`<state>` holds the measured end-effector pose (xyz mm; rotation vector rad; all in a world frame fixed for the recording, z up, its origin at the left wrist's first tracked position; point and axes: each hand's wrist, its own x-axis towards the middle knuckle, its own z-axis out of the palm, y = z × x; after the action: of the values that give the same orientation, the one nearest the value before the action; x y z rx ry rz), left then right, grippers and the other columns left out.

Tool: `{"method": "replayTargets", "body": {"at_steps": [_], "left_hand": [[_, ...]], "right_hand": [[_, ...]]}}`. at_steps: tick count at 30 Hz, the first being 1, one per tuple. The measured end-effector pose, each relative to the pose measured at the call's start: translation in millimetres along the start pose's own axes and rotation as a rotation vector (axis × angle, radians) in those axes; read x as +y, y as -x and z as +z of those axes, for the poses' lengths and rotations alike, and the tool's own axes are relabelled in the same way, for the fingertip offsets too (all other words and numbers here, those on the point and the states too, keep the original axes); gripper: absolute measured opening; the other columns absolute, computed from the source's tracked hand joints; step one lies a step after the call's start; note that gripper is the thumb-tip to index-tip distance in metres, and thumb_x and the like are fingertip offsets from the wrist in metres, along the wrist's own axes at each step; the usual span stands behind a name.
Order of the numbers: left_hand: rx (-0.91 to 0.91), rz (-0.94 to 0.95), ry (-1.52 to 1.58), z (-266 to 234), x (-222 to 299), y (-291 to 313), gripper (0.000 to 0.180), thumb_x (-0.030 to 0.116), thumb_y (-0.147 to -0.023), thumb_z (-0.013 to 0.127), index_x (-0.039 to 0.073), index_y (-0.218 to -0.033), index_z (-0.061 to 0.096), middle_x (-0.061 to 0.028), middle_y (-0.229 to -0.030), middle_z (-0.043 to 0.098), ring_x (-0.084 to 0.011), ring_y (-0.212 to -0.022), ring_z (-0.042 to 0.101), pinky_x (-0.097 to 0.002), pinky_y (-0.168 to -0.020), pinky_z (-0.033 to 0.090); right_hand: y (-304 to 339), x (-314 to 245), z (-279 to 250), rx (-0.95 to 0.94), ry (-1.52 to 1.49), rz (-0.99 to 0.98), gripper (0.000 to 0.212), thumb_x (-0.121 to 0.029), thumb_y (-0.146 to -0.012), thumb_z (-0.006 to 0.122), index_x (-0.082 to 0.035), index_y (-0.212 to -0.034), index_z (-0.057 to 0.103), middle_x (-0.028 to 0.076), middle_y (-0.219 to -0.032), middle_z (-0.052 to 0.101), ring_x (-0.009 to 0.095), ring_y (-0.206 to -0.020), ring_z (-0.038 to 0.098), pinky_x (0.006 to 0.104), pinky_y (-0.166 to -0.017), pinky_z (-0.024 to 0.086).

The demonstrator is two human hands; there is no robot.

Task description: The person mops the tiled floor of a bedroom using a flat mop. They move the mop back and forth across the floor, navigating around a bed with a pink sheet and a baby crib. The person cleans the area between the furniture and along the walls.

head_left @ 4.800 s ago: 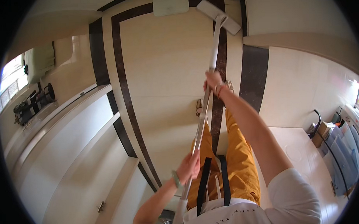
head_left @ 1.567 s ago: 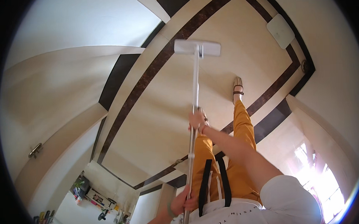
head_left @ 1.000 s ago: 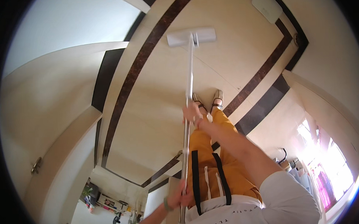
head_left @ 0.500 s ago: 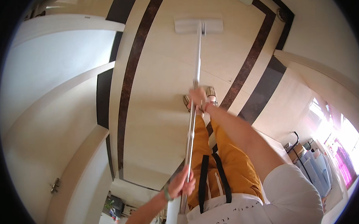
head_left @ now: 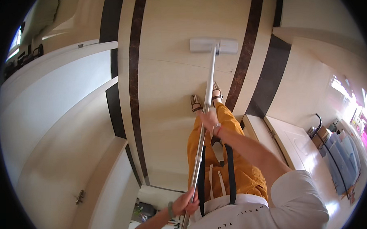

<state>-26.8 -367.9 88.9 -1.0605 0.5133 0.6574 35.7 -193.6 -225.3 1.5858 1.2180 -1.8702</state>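
Observation:
A flat mop [head_left: 211, 79] with a long silvery pole slants from beside my waist out to the floor ahead of my feet. Its wide pale mop head [head_left: 203, 45] lies flat on the beige tiles [head_left: 170, 74], slightly blurred. My right hand [head_left: 209, 121] is wrapped round the pole about midway, above my thighs. Lower down, near the pole's upper end, my left hand [head_left: 186, 201] grips it at my left side. Both hands are closed on the pole.
Dark tile borders [head_left: 134, 76] run along both sides of the floor. A door with a metal handle [head_left: 79, 197] stands at left. To the right are a white cabinet door [head_left: 287, 139] and stacked clutter [head_left: 340, 161] near a bright window. My shoes [head_left: 196, 103] are close behind the mop head.
The mop head has come nearer to my feet and a little to the right in view. Both hands have shifted lower in view, still gripping the pole. The surroundings have shifted too.

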Motion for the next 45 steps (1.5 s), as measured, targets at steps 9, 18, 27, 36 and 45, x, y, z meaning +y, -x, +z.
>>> {"method": "replayTargets", "body": {"at_steps": [9, 18, 27, 36, 45], "left_hand": [[0.137, 0.063, -0.422, 81, 134, -80, 0.048, 0.058, -0.088, 0.036, 0.013, -0.072, 0.038, 0.0068, -0.049, 0.029, -0.0037, -0.038, 0.027, -0.0198, -0.036, 0.022], [0.296, -0.01, -0.309, -32, 0, -33, 0.048, 0.061, -0.084, 0.04, 0.015, -0.072, 0.041, 0.0051, -0.05, 0.028, -0.0044, -0.038, 0.025, -0.0211, -0.035, 0.022], [0.551, -0.104, -0.444, -95, -91, 40, 0.049, 0.058, -0.089, 0.034, 0.012, -0.072, 0.04, 0.0028, -0.049, 0.028, -0.0075, -0.04, 0.023, -0.022, -0.037, 0.018], [0.59, -0.185, -0.719, 2, -5, -45, 0.052, 0.059, -0.089, 0.031, 0.01, -0.074, 0.039, -0.0006, -0.047, 0.03, -0.0119, -0.037, 0.029, -0.0284, -0.037, 0.029], [0.518, -0.113, -0.855, 139, 30, -223, 0.05, 0.06, -0.087, 0.037, 0.012, -0.073, 0.037, 0.0043, -0.048, 0.027, -0.0059, -0.036, 0.026, -0.0234, -0.034, 0.026]], "right_hand": [[-90, -121, -129, 0.275, -0.369, 0.131, 0.026, -0.022, -0.083, 0.048, 0.004, -0.082, 0.051, 0.011, -0.057, 0.055, 0.024, -0.043, 0.058, 0.0376, -0.037, 0.048], [5, 31, -18, 0.168, -0.436, 0.12, 0.028, -0.019, -0.085, 0.048, 0.005, -0.07, 0.05, 0.016, -0.065, 0.058, 0.028, -0.051, 0.062, 0.0398, -0.041, 0.05], [97, 149, 118, 0.138, -0.36, 0.266, 0.034, -0.026, -0.08, 0.052, 0.007, -0.076, 0.055, 0.02, -0.068, 0.061, 0.033, -0.068, 0.064, 0.0395, -0.061, 0.051], [50, 72, -58, 0.227, -0.774, 0.106, 0.024, -0.017, -0.084, 0.049, 0.003, -0.069, 0.045, 0.013, -0.052, 0.053, 0.028, -0.038, 0.056, 0.0396, -0.032, 0.044], [-5, 73, -299, 0.468, -0.755, 0.127, 0.025, -0.023, -0.083, 0.047, 0.002, -0.081, 0.047, 0.008, -0.057, 0.051, 0.02, -0.045, 0.055, 0.0338, -0.04, 0.047]]}}
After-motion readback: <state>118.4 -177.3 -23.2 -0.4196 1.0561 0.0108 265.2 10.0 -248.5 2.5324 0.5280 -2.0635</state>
